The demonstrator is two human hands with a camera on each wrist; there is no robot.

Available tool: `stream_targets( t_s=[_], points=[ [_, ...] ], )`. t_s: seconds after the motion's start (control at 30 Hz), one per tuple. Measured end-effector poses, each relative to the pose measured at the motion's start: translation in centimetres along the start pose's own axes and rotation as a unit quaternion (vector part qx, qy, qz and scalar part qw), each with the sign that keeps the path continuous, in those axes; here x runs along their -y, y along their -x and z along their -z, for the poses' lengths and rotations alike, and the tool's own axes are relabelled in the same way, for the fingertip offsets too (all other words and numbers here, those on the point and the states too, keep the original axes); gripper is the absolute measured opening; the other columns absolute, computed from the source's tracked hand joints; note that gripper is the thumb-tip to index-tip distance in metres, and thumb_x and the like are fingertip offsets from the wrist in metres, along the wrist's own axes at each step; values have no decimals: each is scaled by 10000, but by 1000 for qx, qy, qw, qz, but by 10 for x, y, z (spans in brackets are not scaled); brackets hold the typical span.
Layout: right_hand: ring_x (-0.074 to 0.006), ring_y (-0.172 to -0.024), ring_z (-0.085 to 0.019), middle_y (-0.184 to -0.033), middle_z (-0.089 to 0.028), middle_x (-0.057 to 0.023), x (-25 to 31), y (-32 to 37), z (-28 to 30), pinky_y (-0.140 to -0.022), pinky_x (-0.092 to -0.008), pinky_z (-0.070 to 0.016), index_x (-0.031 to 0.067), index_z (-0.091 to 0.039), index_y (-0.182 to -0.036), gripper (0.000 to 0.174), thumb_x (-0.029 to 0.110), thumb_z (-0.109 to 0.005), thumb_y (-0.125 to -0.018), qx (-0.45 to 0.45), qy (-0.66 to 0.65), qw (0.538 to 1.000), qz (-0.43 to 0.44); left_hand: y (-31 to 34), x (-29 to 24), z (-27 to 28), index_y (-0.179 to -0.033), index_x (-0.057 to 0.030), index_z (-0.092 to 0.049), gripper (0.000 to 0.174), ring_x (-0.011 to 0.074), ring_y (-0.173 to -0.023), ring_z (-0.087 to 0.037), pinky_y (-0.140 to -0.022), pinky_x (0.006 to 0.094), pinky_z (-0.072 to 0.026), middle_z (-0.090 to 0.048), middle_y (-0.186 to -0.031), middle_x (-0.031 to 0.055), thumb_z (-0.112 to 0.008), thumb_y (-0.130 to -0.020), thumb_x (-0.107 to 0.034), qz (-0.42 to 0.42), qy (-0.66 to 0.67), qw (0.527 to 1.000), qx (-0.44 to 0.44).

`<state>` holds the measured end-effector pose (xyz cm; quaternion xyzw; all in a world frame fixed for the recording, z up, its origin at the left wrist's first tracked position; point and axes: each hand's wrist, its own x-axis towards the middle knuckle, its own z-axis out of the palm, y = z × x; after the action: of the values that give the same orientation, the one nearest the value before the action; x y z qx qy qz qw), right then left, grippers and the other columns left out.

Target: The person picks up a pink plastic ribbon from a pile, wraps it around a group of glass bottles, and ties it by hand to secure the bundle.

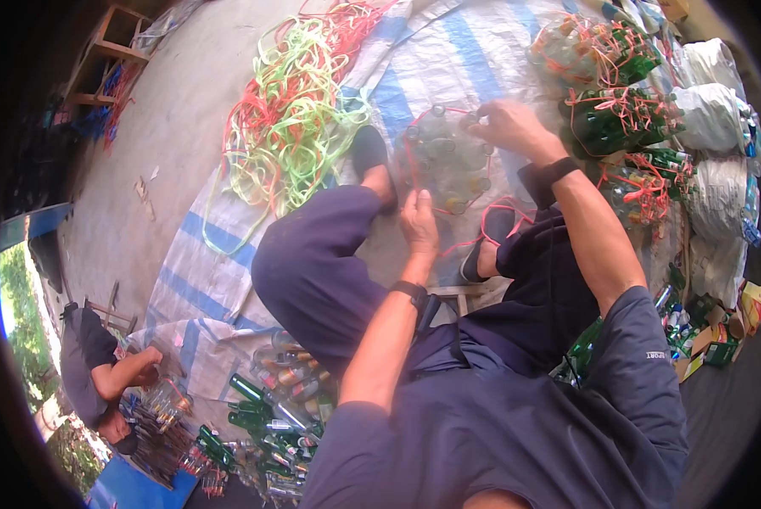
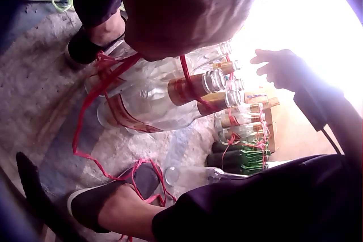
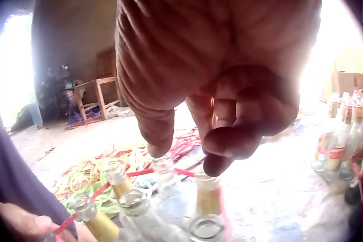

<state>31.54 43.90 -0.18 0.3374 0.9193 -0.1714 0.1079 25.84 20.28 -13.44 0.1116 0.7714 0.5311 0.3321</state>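
Clear glass bottles (image 1: 448, 157), several in a round cluster, stand between the person's feet with a red plastic strap (image 2: 85, 123) looped round them. Orange-brown labels show on some necks. The left hand (image 1: 419, 225) is at the near side of the cluster and pinches the strap, whose loose tail runs to the right shoe. At the far right rim of the cluster is the right hand (image 1: 516, 131), its fingers loosely bent just over the bottle mouths (image 3: 207, 228). Nothing shows between those fingers in the left wrist view.
Green and red straps (image 1: 296, 110) lie heaped at the far left on a striped sheet (image 1: 202, 229). Tied bundles of green bottles (image 1: 618, 119) stand at the right, before white sacks (image 1: 711, 119). Loose bottles (image 1: 270, 416) lie near left, where another person (image 1: 92, 365) crouches.
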Motion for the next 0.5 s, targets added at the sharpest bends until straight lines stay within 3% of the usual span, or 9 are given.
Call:
stream_targets(
  t_s=[0.03,0.07,0.1,0.17,0.2,0.27,0.37,0.5],
  points=[
    [-365,-949,-645,-959,-681,-212,-16,8,6,-830,-430,-504,28,-696,-1017,448,397,-672,-763,-49,-10,999,-19,0,1,-1,-1065,46,-637,421,301,-749,-616,-730,400,-459,-654,-805,201,-523,-947,-342,-1,4,1000,4],
    [-372,-921,-651,-948,-683,-210,-31,16,11,-807,-456,-507,22,-709,-879,429,431,-665,-754,-79,-20,996,-21,-1,3,-3,-932,5,-615,382,201,-626,-532,-609,351,-408,-563,-684,101,-516,-955,-363,-20,11,1000,-11],
    [-368,-935,-649,-962,-681,-216,-47,25,17,-820,-449,-503,26,-710,-892,432,431,-665,-749,-90,-15,995,-41,-1,5,-5,-800,-35,-593,394,101,-503,-447,-489,301,-356,-472,-563,0,-510,-964,-383,-39,19,999,-27],
    [-368,-959,-643,-973,-682,-213,-74,40,32,-835,-441,-501,27,-709,-917,460,449,-679,-738,-3,18,992,-126,-3,9,-6,-785,-46,-585,384,91,-487,-440,-464,291,-346,-468,-564,-7,-509,-968,-375,-41,18,999,-25],
    [-368,-959,-643,-973,-682,-213,-84,48,36,-835,-441,-501,27,-709,-917,460,449,-679,-738,-6,20,991,-129,-3,7,-6,-781,-49,-582,375,86,-486,-442,-455,282,-342,-467,-566,-11,-510,-969,-365,-34,30,999,-18],
    [-371,-989,-638,-1002,-680,-214,-103,68,38,-860,-441,-499,10,-698,-947,512,468,-704,-719,54,27,973,-221,-1,4,-3,-767,-58,-572,349,72,-484,-446,-436,261,-331,-472,-584,-19,-511,-975,-331,-16,42,999,4],
    [-375,-937,-649,-943,-687,-205,-135,91,14,-822,-436,-503,28,-713,-889,458,449,-715,-709,59,50,970,-230,1,-3,-1,-761,-59,-563,346,71,-480,-438,-436,262,-327,-483,-603,-16,-508,-977,-324,-9,62,998,15],
    [-351,-973,-656,-984,-685,-216,-147,116,-7,-829,-418,-506,23,-715,-906,454,416,-755,-682,145,19,958,-247,3,-5,-3,-761,-55,-572,339,67,-479,-428,-438,261,-325,-486,-613,-23,-502,-978,-306,-2,66,998,11]
  ],
)
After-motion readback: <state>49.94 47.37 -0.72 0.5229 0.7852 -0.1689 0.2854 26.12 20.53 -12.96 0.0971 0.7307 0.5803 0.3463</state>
